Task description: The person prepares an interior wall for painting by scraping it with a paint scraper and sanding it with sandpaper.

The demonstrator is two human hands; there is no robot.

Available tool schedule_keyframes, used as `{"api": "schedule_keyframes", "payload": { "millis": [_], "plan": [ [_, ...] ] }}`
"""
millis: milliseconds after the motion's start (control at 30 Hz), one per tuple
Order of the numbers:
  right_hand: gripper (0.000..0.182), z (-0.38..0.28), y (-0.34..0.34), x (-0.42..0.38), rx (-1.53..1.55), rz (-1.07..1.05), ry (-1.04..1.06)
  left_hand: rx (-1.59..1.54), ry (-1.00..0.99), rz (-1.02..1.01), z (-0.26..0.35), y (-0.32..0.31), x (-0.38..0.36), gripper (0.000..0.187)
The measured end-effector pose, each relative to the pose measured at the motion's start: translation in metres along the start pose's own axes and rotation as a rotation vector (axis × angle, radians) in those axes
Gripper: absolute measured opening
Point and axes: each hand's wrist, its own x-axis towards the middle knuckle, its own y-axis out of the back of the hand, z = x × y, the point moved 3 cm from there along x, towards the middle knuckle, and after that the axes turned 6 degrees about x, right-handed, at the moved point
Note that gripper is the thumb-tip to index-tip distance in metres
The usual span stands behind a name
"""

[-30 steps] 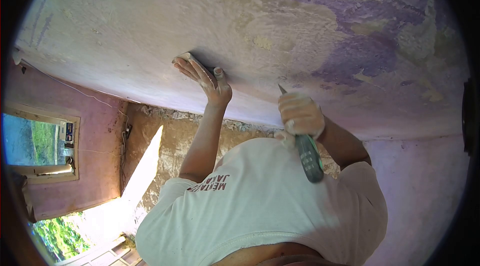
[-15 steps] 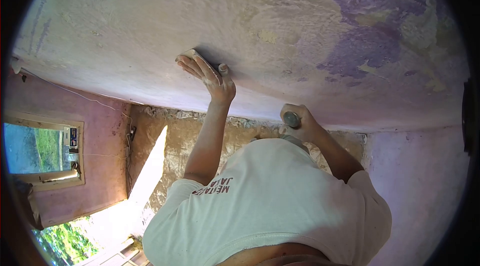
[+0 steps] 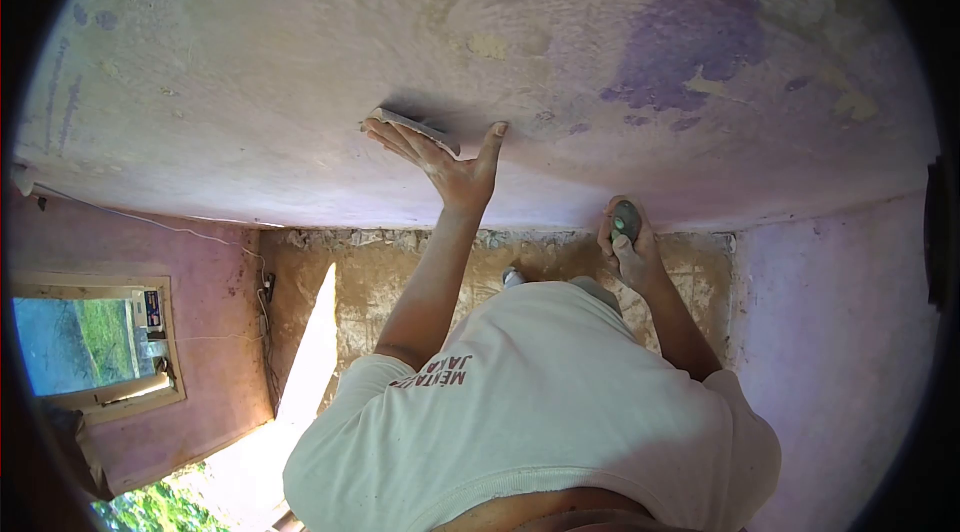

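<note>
The left hand has a flat grip. Its fingers lie stretched out side by side on the back of a thin sanding pad, and the thumb is splayed well apart with its tip on the wall. Nothing curls round the pad, which sits between the fingers and the plaster, held there by pressure alone.

I'd judge the pad light and a bit bendy, gritty on the working face and smoother on the back, so it could creep out from under dusty fingers. Keeping the fingertips near its leading edge, or pinching its long sides, looks like the safer hold.

The right hand hangs lower, just in front of the foot of the wall, with its grip wrapped tight round a green-handled tool. The butt of the handle points back toward the person, and the working end is hidden behind the fist (so I can't tell what sort of blade it has). The handle looks stiff and chunky, easy to hold in a full fist.

Further out, the wall is pale and patchy, with a big purple paint patch up to the right of the pad. Below it is a bare earthen floor with crumbled bits along the base. A window is off to the left, and the person's white shirt fills the near view.
</note>
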Motion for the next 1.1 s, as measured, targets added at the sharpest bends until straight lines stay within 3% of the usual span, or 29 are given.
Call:
{"api": "schedule_keyframes", "payload": {
  "millis": [100, 200, 333, 400, 500, 600, 700, 800, 900, 933, 1100],
  "plan": [
    [0.026, -0.005, 0.004, -0.01, -0.192, 0.024, -0.08, -0.003, 0.048, -0.002, 0.015, -0.007, -0.003, 0.132],
    [0.021, -0.015, 0.018, -0.028, -0.603, -0.041, 0.11, -0.019, 0.133, -0.01, 0.031, -0.013, -0.004, 0.136],
    [0.021, -0.062, 0.015, -0.055, -0.805, 0.008, -0.037, 0.005, 0.137, -0.009, 0.042, -0.018, -0.006, 0.137],
    [0.026, -0.078, 0.015, -0.068, -0.84, 0.079, -0.007, 0.005, 0.172, -0.026, 0.044, -0.017, -0.006, 0.136],
    [0.024, -0.09, 0.023, -0.087, -0.753, 0.23, 0.022, 0.029, 0.2, -0.039, 0.047, -0.014, -0.005, 0.131],
    [0.026, -0.09, 0.036, -0.107, -0.467, 0.312, 0.146, 0.046, 0.219, -0.047, 0.044, -0.013, -0.007, 0.123],
    [0.043, -0.062, 0.055, -0.118, 0.1, 0.268, 0.336, 0.083, 0.213, -0.06, 0.038, -0.01, -0.007, 0.117],
    [0.059, -0.055, 0.024, -0.129, 0.357, 0.13, 0.18, 0.137, 0.188, -0.046, 0.02, 0.003, 0.002, 0.113],
    [0.05, -0.026, 0.014, -0.136, 0.43, 0.152, 0.102, 0.181, 0.154, 0.0, 0.009, 0.024, 0.026, 0.107],
    [0.036, -0.026, 0.007, -0.136, 0.403, 0.291, 0.04, 0.188, 0.137, 0.007, 0.0, 0.033, 0.034, 0.106],
    [0.02, 0.002, -0.019, -0.102, 0.165, 0.412, -0.098, 0.206, -0.046, 0.09, -0.046, 0.07, 0.076, 0.097]
  ]
}}
